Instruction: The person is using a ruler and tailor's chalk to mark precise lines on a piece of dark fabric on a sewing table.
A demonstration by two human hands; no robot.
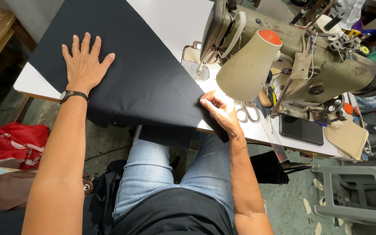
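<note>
A large piece of dark navy fabric [140, 74] lies spread over the white sewing table [175, 19] and hangs over its near edge. My left hand [85, 63] rests flat on the fabric's left part, fingers spread, a black watch on the wrist. My right hand [218, 109] pinches the fabric's right corner at the table's front edge, just below the lamp. An olive industrial sewing machine [323, 65] stands to the right, its needle area [201, 69] just beyond the fabric's edge.
A beige cone lamp [246, 65] hangs over my right hand. Scissors [246, 112], a black phone [301, 129], a clear ruler [275, 139] and beige cloth scraps [349, 135] lie on the table's right. A grey plastic stool [357, 191] and red bag [14, 139] flank my legs.
</note>
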